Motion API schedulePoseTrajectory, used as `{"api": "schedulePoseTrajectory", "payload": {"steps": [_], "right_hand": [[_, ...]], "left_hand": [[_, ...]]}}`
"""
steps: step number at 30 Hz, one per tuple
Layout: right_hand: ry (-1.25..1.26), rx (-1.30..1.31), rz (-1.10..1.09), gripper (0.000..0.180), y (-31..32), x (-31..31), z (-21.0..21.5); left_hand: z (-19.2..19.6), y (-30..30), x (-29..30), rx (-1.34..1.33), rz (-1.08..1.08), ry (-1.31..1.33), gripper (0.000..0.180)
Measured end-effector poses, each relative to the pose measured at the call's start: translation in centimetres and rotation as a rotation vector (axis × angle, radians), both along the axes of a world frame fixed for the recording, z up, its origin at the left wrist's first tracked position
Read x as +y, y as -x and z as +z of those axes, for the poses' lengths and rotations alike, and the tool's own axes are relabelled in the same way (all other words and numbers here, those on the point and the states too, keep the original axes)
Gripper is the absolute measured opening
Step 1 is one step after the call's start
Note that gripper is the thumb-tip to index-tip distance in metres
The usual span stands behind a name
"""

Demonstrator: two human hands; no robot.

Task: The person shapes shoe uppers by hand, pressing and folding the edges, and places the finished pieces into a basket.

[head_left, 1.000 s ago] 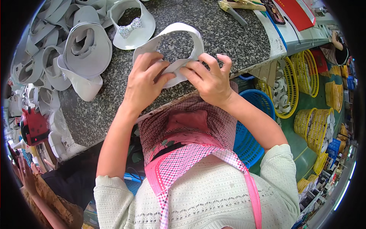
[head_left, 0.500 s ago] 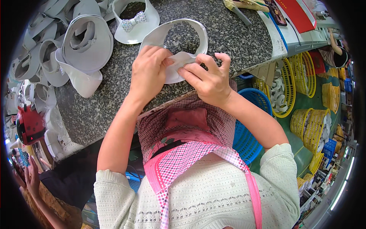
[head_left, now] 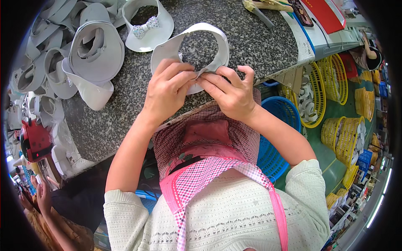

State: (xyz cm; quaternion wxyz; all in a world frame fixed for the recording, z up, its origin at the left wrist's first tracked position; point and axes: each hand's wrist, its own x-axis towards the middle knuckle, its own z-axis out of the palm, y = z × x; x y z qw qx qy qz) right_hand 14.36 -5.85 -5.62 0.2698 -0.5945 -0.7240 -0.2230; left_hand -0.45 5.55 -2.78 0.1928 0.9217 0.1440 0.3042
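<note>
At the near edge of the speckled stone tabletop point(head_left: 125, 104), a white shoe upper point(head_left: 165, 51) stands as an open loop between my hands. My left hand point(head_left: 167, 90) pinches its near part from the left. From the right, my right hand point(head_left: 228, 90) grips the same near edge, thumb and fingertips pressed together and the little finger raised. The fingertips meet almost side by side and cover the part they hold. Beyond my left hand lies another white upper point(head_left: 165, 35) with a glittering bow point(head_left: 146, 27) on it.
A heap of white uppers point(head_left: 46, 37) fills the far left. A tool with a grey blade point(head_left: 263, 19), a phone point(head_left: 302, 14) and a red folder point(head_left: 324, 16) lie at the far right. A blue basket point(head_left: 278, 142) and yellow baskets point(head_left: 335, 79) stand right. Another person's hands point(head_left: 42, 194) show lower left.
My fingers have shifted on the upper: the left fingers now curl over its near edge, and both hands' tips are closer together. The turned-up near flap is less visible.
</note>
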Motion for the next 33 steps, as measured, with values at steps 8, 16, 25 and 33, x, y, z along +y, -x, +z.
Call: {"api": "schedulePoseTrajectory", "payload": {"steps": [8, 16, 25, 33], "right_hand": [[0.055, 0.044, 0.015, 0.022, -0.7, -0.8, 0.0], [-0.080, 0.133, 0.272, 0.016, -1.2, -0.2, 1.6], [0.162, 0.126, 0.033, 0.026, -2.5, -0.4, 2.0], [0.149, 0.000, -0.031, 0.034, -2.1, -2.1, 0.7]], "left_hand": [[-0.9, 0.9, 0.6, 0.067, -0.155, -0.240, 0.020], [-0.3, 0.2, -0.3, 0.128, -0.225, -0.409, 0.018], [-0.3, 0.7, -0.2, 0.160, -0.121, -0.325, 0.018], [0.4, 1.6, 0.6, 0.221, -0.243, -0.328, 0.029]]}}
